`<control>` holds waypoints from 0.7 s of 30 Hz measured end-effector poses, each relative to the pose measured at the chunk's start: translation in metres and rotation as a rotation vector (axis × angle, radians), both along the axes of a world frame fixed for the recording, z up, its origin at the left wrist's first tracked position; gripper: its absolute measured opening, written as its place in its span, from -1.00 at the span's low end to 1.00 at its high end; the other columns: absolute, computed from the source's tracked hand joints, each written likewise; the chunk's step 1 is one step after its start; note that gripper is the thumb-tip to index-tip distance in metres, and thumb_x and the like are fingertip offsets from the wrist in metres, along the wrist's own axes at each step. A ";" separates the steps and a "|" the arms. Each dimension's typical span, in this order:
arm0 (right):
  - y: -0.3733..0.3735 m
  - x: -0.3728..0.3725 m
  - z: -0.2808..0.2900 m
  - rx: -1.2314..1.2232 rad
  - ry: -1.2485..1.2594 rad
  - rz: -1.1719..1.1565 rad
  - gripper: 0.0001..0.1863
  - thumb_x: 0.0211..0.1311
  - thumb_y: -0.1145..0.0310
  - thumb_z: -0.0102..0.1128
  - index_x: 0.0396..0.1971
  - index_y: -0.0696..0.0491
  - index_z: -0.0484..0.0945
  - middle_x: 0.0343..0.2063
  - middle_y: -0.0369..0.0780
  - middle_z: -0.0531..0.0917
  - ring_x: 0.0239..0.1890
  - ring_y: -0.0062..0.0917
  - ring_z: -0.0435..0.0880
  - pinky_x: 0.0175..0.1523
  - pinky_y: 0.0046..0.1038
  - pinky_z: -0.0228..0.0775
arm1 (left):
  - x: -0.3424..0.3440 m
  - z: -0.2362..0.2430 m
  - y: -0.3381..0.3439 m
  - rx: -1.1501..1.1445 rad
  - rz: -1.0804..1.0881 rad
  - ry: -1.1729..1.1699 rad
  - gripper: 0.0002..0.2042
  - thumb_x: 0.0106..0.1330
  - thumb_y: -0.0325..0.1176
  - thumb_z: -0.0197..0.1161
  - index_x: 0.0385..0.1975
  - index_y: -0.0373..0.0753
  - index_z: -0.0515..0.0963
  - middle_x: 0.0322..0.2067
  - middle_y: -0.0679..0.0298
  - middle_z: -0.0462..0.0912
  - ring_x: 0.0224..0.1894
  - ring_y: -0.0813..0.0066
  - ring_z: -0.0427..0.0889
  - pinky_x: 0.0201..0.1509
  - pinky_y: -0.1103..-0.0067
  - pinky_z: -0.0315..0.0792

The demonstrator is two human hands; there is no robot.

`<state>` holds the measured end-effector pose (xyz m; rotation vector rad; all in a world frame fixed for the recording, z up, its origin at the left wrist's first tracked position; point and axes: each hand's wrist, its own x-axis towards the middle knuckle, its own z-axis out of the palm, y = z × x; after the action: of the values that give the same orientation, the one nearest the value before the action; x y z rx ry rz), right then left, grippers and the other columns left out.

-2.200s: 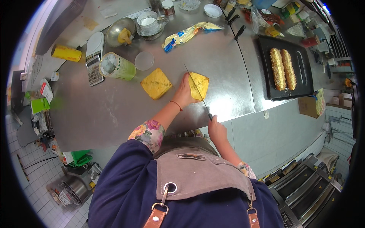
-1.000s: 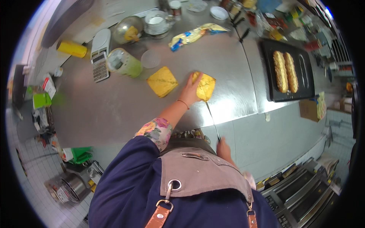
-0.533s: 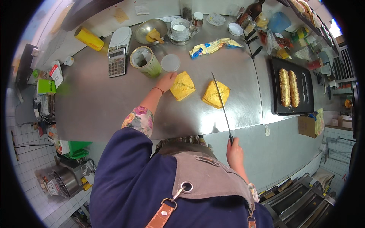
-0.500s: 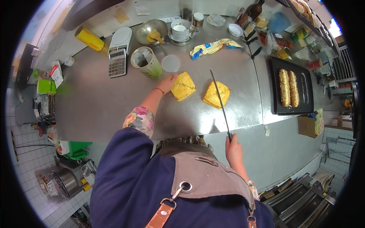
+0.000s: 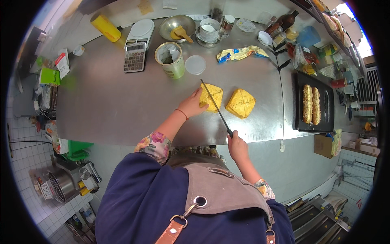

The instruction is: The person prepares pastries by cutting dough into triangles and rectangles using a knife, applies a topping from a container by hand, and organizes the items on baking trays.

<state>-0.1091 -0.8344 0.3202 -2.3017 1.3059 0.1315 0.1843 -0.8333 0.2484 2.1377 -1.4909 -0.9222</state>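
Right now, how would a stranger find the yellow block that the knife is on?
On the steel counter, two yellow blocks lie near the front edge. It is the left block, held by the left hand, with the knife across it; the right block lies untouched.

A crumpled yellow-and-blue wrapper (image 5: 239, 53) lies on the tabletop (image 5: 113, 110) at upper centre. A grey calculator (image 5: 134, 57) with a small screen sits upper left. A brown cardboard box (image 5: 325, 145) stands at right.
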 end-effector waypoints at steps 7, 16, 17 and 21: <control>-0.005 0.005 0.013 -0.003 0.111 0.043 -0.72 0.45 0.19 -0.03 -0.23 0.12 0.29 -0.57 0.02 0.66 -0.50 0.02 0.68 -0.41 -0.01 0.51 | -0.010 0.048 -0.008 0.290 -0.149 -0.283 0.25 -0.15 0.04 0.58 0.46 -0.33 -0.17 0.47 -0.03 -0.06 0.36 -0.05 0.27 0.34 0.26 0.33; -0.008 0.004 0.007 0.068 0.183 0.020 -0.72 0.46 0.18 -0.04 -0.23 0.12 0.28 -0.60 0.07 0.65 -0.48 0.05 0.69 -0.34 0.02 0.54 | -0.022 -0.015 -0.021 -0.164 0.067 0.111 0.37 -0.32 -0.13 0.70 0.39 -0.54 -0.22 0.42 -0.30 -0.13 0.48 -0.14 -0.02 0.53 0.33 0.05; -0.008 0.004 0.003 0.072 0.182 0.017 -0.72 0.46 0.18 -0.05 -0.23 0.12 0.28 -0.60 0.07 0.65 -0.48 0.05 0.69 -0.35 0.01 0.54 | -0.026 -0.019 -0.020 -0.182 0.091 0.112 0.36 -0.32 -0.14 0.70 0.40 -0.53 -0.22 0.42 -0.28 -0.11 0.47 -0.14 0.00 0.52 0.33 0.07; -0.014 0.009 -0.011 0.086 0.151 0.004 -0.70 0.45 0.16 -0.05 -0.22 0.13 0.29 -0.59 0.07 0.65 -0.47 0.06 0.68 -0.35 0.02 0.52 | -0.030 -0.029 -0.021 -0.176 0.151 0.126 0.37 -0.32 -0.21 0.71 0.42 -0.47 -0.25 0.41 -0.25 -0.06 0.45 -0.13 0.07 0.49 0.33 0.17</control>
<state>-0.1000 -0.8480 0.3096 -2.2578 1.3417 0.3628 0.1538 -0.8538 0.2190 1.9953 -1.2804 -0.8238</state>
